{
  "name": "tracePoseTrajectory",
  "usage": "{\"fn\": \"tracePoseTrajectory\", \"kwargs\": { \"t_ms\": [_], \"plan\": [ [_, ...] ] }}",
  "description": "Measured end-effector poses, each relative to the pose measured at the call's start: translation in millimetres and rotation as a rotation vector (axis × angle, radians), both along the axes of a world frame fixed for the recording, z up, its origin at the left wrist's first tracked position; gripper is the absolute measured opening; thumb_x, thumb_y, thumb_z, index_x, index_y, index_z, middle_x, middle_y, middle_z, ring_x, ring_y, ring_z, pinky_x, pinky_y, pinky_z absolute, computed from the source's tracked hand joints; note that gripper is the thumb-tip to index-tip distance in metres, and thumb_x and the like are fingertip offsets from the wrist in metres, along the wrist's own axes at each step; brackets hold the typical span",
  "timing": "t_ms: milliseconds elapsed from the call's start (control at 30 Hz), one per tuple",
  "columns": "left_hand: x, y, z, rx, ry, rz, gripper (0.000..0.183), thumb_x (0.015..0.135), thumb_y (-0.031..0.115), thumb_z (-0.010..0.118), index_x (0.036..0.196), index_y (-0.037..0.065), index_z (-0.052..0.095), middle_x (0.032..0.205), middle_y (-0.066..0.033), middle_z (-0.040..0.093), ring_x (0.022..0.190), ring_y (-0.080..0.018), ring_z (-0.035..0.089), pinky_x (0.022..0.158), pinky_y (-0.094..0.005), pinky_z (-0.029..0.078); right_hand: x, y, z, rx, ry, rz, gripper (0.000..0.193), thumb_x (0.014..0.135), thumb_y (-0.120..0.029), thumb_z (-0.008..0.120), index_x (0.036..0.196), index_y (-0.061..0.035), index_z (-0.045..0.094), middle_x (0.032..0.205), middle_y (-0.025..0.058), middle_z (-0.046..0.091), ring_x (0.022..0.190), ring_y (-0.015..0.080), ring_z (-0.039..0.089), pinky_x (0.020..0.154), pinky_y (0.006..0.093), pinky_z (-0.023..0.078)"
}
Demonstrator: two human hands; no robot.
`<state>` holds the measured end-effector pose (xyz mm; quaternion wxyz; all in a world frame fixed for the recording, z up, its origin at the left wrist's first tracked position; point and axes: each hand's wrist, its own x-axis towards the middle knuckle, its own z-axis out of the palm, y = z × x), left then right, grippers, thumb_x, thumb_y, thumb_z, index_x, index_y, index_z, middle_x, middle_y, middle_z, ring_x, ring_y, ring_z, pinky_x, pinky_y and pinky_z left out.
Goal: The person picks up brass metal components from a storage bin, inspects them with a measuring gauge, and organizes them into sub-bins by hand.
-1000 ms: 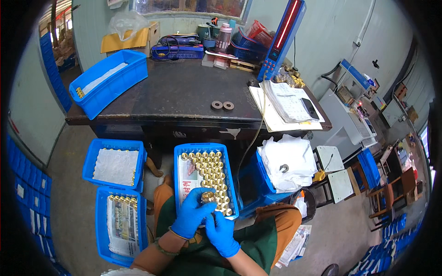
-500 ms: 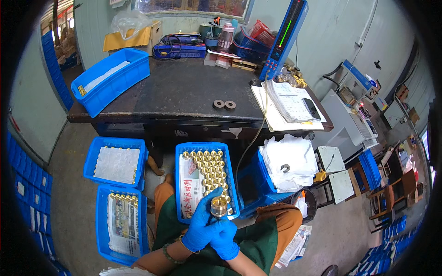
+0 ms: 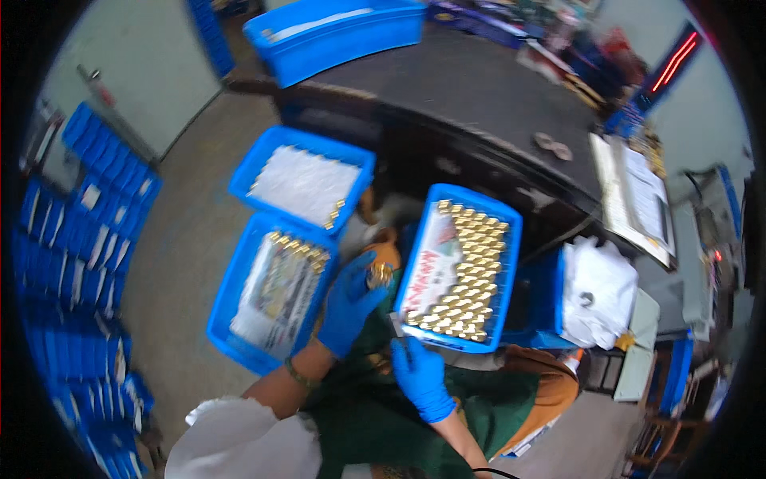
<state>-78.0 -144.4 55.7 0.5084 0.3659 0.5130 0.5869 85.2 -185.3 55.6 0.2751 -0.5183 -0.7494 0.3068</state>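
Observation:
My left hand (image 3: 349, 307), in a blue glove, is closed around a round brass fitting (image 3: 380, 275) held up between its fingers. Lower and to the right, my blue-gloved right hand (image 3: 421, 379) grips a slim grey metal piece (image 3: 396, 323); motion blur hides its exact kind. The piece is apart from the fitting, beside the near left corner of a blue bin (image 3: 517, 255). Rows of brass fittings (image 3: 475, 275) stand on printed paper in that bin. Left of my left hand lies another blue bin (image 3: 231, 283) with a few rows of fittings at its far end.
A third blue bin (image 3: 242, 172), covered with white paper, adjoins it. The dark desk (image 3: 479, 88) carries a long blue bin (image 3: 351, 48), two grey rings (image 3: 552, 147), papers (image 3: 638, 191) and a column display (image 3: 674, 64). White sheets (image 3: 598, 279) top a bin at right.
My hands have separated; the fitting has come off the grey piece and moved left. The view has turned left, and the column display has gone from green to red.

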Motion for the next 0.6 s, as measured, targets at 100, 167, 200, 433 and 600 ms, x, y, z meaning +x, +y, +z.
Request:
{"fn": "tracePoseTrajectory", "kwargs": {
  "t_ms": [100, 167, 200, 433, 600],
  "plan": [
    [-66.8, 5.4, -47.8, -0.001, 0.102, 0.198, 0.047, 0.077, 0.000, 0.061, 0.121, 0.002, 0.044, 0.112, -0.0109, 0.052, 0.107, -0.0203, 0.049, 0.093, -0.0310, 0.040, -0.6, 4.6, -7.5, -0.088, 0.156, -0.061, 0.017, 0.085, -0.020, 0.056, 0.085, -0.0032, 0.057, 0.058, 0.0195, 0.055, 0.050, 0.0352, 0.055, 0.046, 0.0411, 0.043],
    [-120.0, -5.0, -91.0, -0.063, 0.879, 0.338, 0.049, 0.075, 0.004, 0.062, 0.120, 0.001, 0.044, 0.114, -0.0180, 0.052, 0.107, -0.0299, 0.051, 0.092, -0.0354, 0.040, -0.1, 10.3, -3.6, -0.216, 0.115, -0.078, 0.018, 0.086, -0.018, 0.054, 0.087, -0.0005, 0.058, 0.064, 0.0207, 0.056, 0.054, 0.0332, 0.056, 0.052, 0.0396, 0.044],
    [-135.1, -6.4, -110.1, -0.070, 0.882, 0.344, 0.049, 0.075, 0.004, 0.062, 0.120, 0.001, 0.044, 0.114, -0.0180, 0.052, 0.107, -0.0299, 0.051, 0.092, -0.0354, 0.040, 3.0, 11.3, -11.1, -0.237, 0.166, -0.088, 0.019, 0.087, -0.017, 0.053, 0.086, 0.0009, 0.057, 0.067, 0.0214, 0.056, 0.057, 0.0326, 0.056, 0.055, 0.0393, 0.044],
    [-159.3, 4.3, -181.5, -0.275, 0.939, 0.281, 0.059, 0.078, 0.012, 0.057, 0.131, 0.001, 0.033, 0.121, -0.0251, 0.047, 0.113, -0.0376, 0.045, 0.093, -0.0407, 0.038, 13.5, 7.5, -23.1, -0.370, 0.211, -0.147, 0.019, 0.087, -0.014, 0.050, 0.088, 0.0037, 0.057, 0.069, 0.0193, 0.057, 0.062, 0.0284, 0.055, 0.060, 0.0377, 0.043],
    [-157.9, 7.2, -192.0, -0.191, 0.532, 0.247, 0.070, 0.081, 0.016, 0.060, 0.137, -0.001, 0.021, 0.132, -0.0213, 0.038, 0.121, -0.0288, 0.040, 0.100, -0.0340, 0.031, 15.5, 7.3, -25.7, -0.410, 0.253, -0.179, 0.020, 0.088, -0.016, 0.050, 0.090, 0.0027, 0.057, 0.062, 0.0156, 0.054, 0.056, 0.0244, 0.054, 0.056, 0.0357, 0.042]
  ]
}}
